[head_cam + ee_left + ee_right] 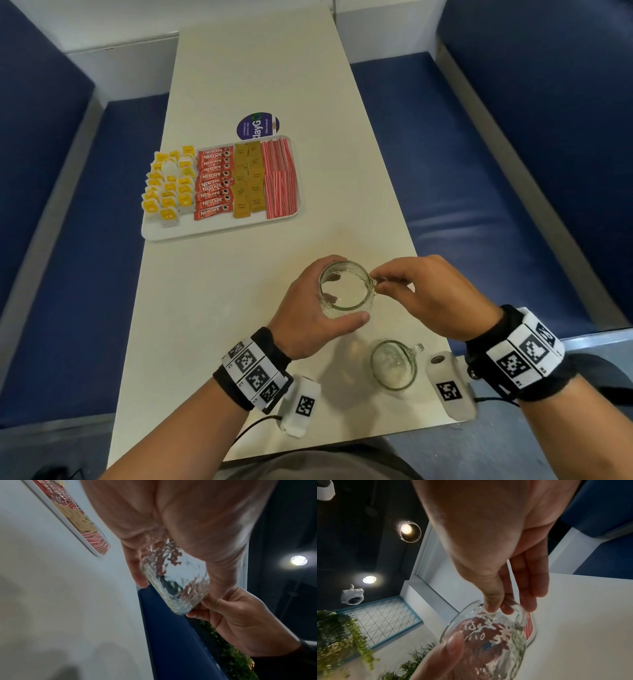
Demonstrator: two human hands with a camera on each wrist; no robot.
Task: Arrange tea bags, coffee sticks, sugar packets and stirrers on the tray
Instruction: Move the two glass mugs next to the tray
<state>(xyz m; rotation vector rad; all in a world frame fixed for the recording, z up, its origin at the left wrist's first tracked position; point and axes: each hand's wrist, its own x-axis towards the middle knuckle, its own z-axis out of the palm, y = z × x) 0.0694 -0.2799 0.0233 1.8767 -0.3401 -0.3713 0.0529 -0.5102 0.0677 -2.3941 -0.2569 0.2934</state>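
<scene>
Head view, from left to right: a white tray (219, 230) sits on the long pale table (260, 68), far from both hands. On the tray, the yellow tea bags (168, 185) fill the left end. Next to them lie the red coffee sticks (214, 183) in a stack. Then come the brown sugar packets (247, 180) in two rows. The red and white stirrers (280, 180) fill the right end. A round purple sticker (257, 126) lies on the table just behind the tray.

Closer to the person, the left hand (308, 315) wraps around a clear glass mug (346, 289). The thumb is on the near side of the glass and the fingers curl around the far side. The mug is upright, with its open top facing the camera. The right hand (435, 298) meets the mug on its right side. Its thumb and first fingers pinch the little glass handle (378, 284).

A second glass mug (394, 365) stands on the table near the front edge, just in front of the hands. No hand touches it.

In the left wrist view, the mug (176, 582) is held off the table, between the left fingers (135, 566) and the thumb. The right hand (240, 620) touches its far side. The tray (72, 524) shows at the top left, well away from the fingers.

In the right wrist view, the right thumb (493, 595) and a finger grip the handle (520, 614). A left fingertip (452, 646) presses on the glass below.
</scene>
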